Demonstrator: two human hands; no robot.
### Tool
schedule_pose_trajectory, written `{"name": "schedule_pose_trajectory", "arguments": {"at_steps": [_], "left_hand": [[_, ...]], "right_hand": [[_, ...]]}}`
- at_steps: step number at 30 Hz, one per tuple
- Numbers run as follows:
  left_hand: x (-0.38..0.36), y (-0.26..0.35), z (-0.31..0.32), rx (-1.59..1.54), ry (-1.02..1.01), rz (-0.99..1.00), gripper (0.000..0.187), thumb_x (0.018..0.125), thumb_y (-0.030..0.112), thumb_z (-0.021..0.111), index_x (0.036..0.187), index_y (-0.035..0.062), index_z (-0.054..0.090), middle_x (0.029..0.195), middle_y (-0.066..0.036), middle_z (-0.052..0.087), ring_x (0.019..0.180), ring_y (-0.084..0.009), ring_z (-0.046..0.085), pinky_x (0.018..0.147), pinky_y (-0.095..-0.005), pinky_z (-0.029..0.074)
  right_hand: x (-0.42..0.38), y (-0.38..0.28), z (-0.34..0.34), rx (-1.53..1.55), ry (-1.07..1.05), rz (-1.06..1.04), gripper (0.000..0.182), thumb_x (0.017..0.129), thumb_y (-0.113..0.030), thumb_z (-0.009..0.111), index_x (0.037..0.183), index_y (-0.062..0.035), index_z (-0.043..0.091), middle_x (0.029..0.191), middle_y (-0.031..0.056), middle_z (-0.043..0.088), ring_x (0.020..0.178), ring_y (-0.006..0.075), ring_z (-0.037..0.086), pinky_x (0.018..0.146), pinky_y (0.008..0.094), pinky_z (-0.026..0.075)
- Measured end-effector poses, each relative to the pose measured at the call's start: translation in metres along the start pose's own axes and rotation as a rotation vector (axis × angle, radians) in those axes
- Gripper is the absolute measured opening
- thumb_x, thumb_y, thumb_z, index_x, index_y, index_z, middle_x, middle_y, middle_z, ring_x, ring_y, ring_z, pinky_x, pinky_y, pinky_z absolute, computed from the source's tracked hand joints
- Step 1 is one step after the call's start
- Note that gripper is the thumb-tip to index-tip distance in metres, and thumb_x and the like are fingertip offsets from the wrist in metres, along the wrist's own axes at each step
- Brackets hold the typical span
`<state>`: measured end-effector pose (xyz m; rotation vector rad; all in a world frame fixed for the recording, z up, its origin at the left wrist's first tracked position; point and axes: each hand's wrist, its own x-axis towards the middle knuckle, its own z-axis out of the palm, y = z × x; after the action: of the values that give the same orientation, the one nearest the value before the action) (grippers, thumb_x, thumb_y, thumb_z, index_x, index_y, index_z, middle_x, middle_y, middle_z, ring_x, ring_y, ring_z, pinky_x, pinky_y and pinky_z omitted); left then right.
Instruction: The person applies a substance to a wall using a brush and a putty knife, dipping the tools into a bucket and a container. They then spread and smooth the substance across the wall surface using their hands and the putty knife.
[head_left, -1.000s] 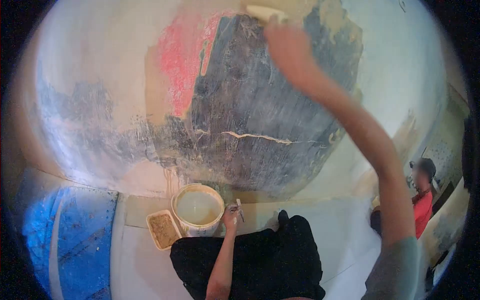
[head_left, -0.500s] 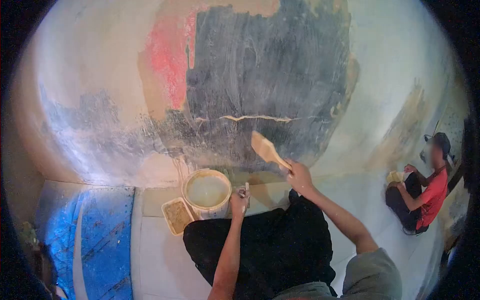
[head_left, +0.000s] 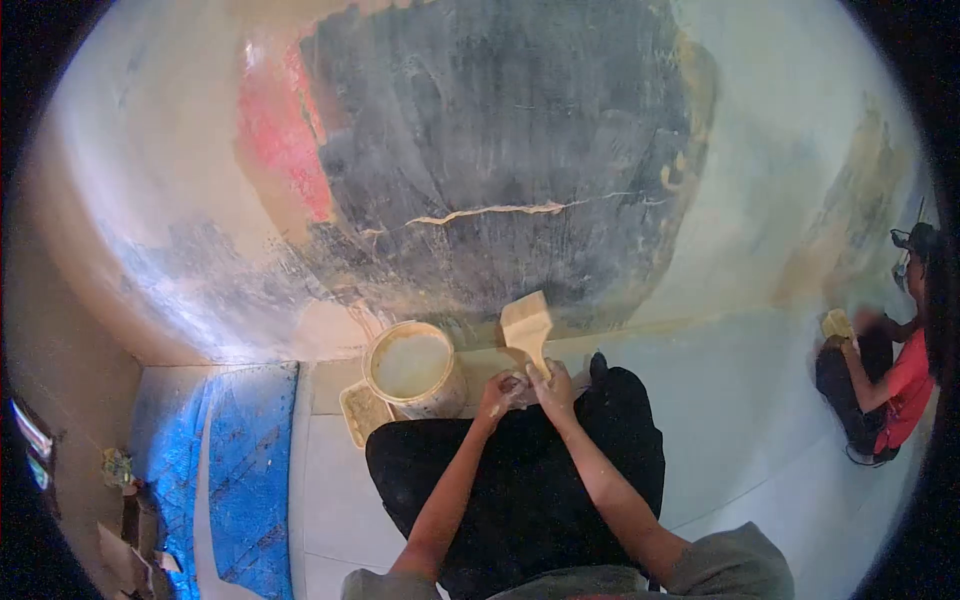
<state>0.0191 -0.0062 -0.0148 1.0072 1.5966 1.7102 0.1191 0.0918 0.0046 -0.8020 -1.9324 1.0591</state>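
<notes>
My right hand [head_left: 552, 391] is closed round the handle of a broad, beige putty knife [head_left: 526, 321], its wide end pointing up toward the wall. Close beside it, my left hand [head_left: 500, 396] has its fingers curled in. A pale object shows between the two hands, too small to name; white residue marks the left fingers. Left of my hands stands a round bucket [head_left: 411, 366] of cloudy whitish liquid. A shallow tray [head_left: 352, 408] with tan material sits partly behind it. Ahead, the dark grey wall patch [head_left: 480, 120] has a jagged pale crack line [head_left: 490, 211] across it.
A blue sheet [head_left: 245, 470] lies on the floor at left, with cardboard scraps [head_left: 130, 555] past it. At far right another person [head_left: 905, 390] in red crouches by the wall, holding a yellowish flat object [head_left: 837, 324]. Pale floor tiles [head_left: 740, 420] lie between us.
My right hand has brought the putty knife down and left, from in front of the wall to beside my left hand. The view has shifted; the other person appears farther right.
</notes>
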Motion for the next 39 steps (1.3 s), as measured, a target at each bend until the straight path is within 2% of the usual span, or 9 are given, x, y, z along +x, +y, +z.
{"name": "schedule_pose_trajectory", "arguments": {"at_steps": [2, 5, 9, 16, 22, 24, 29, 35, 39], "left_hand": [[-0.003, 0.016, -0.001, -0.157, 0.06, -0.299, 0.031, 0.086, 0.015, 0.059, 0.113, -0.0003, 0.053, 0.092, -0.01, 0.062, 0.077, -0.0179, 0.062, 0.064, -0.0306, 0.054], [-0.004, 0.02, -0.003, -0.168, 0.062, -0.343, 0.03, 0.088, 0.018, 0.057, 0.113, 0.0024, 0.053, 0.096, -0.009, 0.062, 0.08, -0.0178, 0.062, 0.064, -0.0305, 0.054], [-0.007, 0.033, 0.001, -0.119, 0.077, -0.237, 0.029, 0.089, 0.021, 0.057, 0.113, 0.0055, 0.053, 0.095, -0.007, 0.061, 0.079, -0.0167, 0.061, 0.064, -0.03, 0.053], [-0.004, 0.021, -0.005, -0.265, 0.122, -0.389, 0.032, 0.089, 0.025, 0.058, 0.113, 0.0059, 0.051, 0.094, -0.006, 0.059, 0.077, -0.0153, 0.059, 0.067, -0.0283, 0.05], [-0.004, 0.03, -0.003, -0.263, 0.111, -0.308, 0.043, 0.086, 0.027, 0.061, 0.119, 0.0019, 0.049, 0.096, -0.009, 0.062, 0.082, -0.0188, 0.062, 0.073, -0.0313, 0.051], [-0.005, 0.048, 0.004, -0.236, 0.128, -0.267, 0.046, 0.085, 0.028, 0.062, 0.119, 0.0005, 0.05, 0.095, -0.01, 0.062, 0.083, -0.0192, 0.062, 0.075, -0.0316, 0.051], [-0.006, 0.056, 0.007, 0.029, 0.098, -0.277, 0.037, 0.08, 0.027, 0.069, 0.103, 0.0003, 0.057, 0.092, -0.008, 0.061, 0.083, -0.0174, 0.06, 0.073, -0.0317, 0.052], [-0.007, 0.051, 0.002, -0.29, 0.107, -0.418, 0.046, 0.079, 0.038, 0.068, 0.102, 0.0001, 0.056, 0.093, -0.009, 0.06, 0.081, -0.0173, 0.058, 0.072, -0.0313, 0.048], [-0.01, 0.058, 0.009, -0.217, 0.084, -0.409, 0.047, 0.08, 0.039, 0.067, 0.103, 0.0001, 0.055, 0.092, -0.008, 0.059, 0.078, -0.0153, 0.056, 0.067, -0.0295, 0.046]], "right_hand": [[-0.004, -0.008, 0.005, -0.147, 0.037, -0.068, 0.036, 0.084, -0.031, 0.061, 0.096, 0.0028, 0.059, 0.086, 0.0161, 0.057, 0.083, 0.0297, 0.056, 0.071, 0.0378, 0.045], [-0.005, -0.029, -0.003, -0.189, 0.005, -0.076, 0.038, 0.079, -0.034, 0.065, 0.092, 0.0003, 0.06, 0.089, 0.021, 0.058, 0.088, 0.0376, 0.055, 0.076, 0.0435, 0.044], [-0.008, -0.002, 0.014, -0.147, -0.042, 0.041, 0.035, 0.074, -0.033, 0.068, 0.084, -0.0009, 0.058, 0.083, 0.0196, 0.06, 0.079, 0.0378, 0.058, 0.069, 0.0453, 0.046], [-0.006, -0.005, 0.011, -0.24, -0.204, 0.241, 0.03, 0.072, -0.03, 0.069, 0.084, -0.004, 0.057, 0.08, 0.0169, 0.062, 0.081, 0.0372, 0.059, 0.07, 0.0449, 0.047], [-0.007, -0.031, -0.004, -0.316, -0.197, 0.203, 0.027, 0.072, -0.025, 0.068, 0.085, -0.0044, 0.056, 0.081, 0.0176, 0.061, 0.081, 0.0377, 0.059, 0.071, 0.0454, 0.047], [-0.008, -0.031, -0.008, -0.452, -0.259, 0.084, 0.037, 0.068, -0.018, 0.07, 0.099, -0.0009, 0.057, 0.088, 0.0169, 0.061, 0.082, 0.0351, 0.061, 0.072, 0.0433, 0.049], [-0.013, -0.032, -0.005, -0.458, -0.212, -0.097, 0.033, 0.069, -0.015, 0.069, 0.095, -0.0009, 0.054, 0.089, 0.0175, 0.059, 0.083, 0.0353, 0.06, 0.071, 0.0432, 0.049], [-0.013, -0.046, -0.009, -0.478, -0.208, -0.191, 0.032, 0.07, -0.015, 0.069, 0.097, -0.0022, 0.055, 0.091, 0.0145, 0.059, 0.085, 0.0326, 0.06, 0.07, 0.0418, 0.05], [-0.015, -0.049, -0.011, -0.529, -0.231, -0.196, 0.036, 0.067, -0.015, 0.072, 0.098, -0.0044, 0.058, 0.094, 0.0123, 0.06, 0.085, 0.0293, 0.061, 0.069, 0.0401, 0.051]]}}
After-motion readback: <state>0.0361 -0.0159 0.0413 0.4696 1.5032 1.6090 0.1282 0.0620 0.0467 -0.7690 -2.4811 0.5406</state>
